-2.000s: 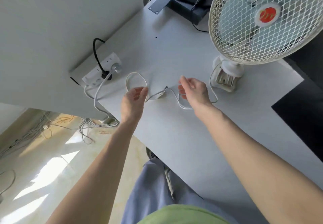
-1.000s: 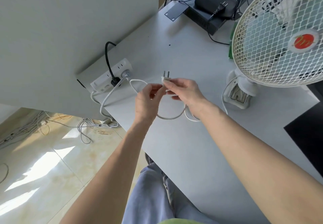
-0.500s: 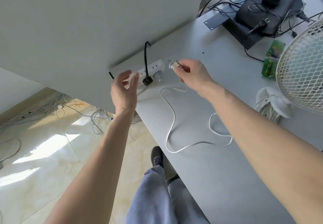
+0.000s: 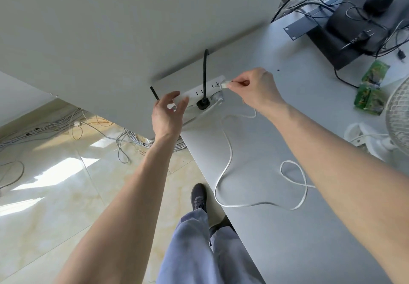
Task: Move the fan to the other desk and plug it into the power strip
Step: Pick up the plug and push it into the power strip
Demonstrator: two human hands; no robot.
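Observation:
The white power strip (image 4: 194,91) lies at the grey desk's (image 4: 276,217) far left corner against a white partition. A black plug (image 4: 202,104) and a grey plug (image 4: 216,97) sit in it. My right hand (image 4: 256,90) pinches the fan's white plug (image 4: 224,84) right at the strip's right end. The fan's white cord (image 4: 230,157) trails back in loops across the desk to the fan's base (image 4: 371,142); only the edge of the white fan cage (image 4: 398,115) shows at the right. My left hand (image 4: 168,113) hovers with fingers spread over the strip's left end.
A black box with a mouse and tangled black cables (image 4: 354,22) sits at the desk's far right. Green snack packets (image 4: 369,89) lie near the fan. Grey cable bundles (image 4: 124,137) sprawl on the tiled floor below the desk edge.
My right hand picked the plug off the desk and carried it left to the power strip. My left hand let go of the cord and moved over the strip's left end.

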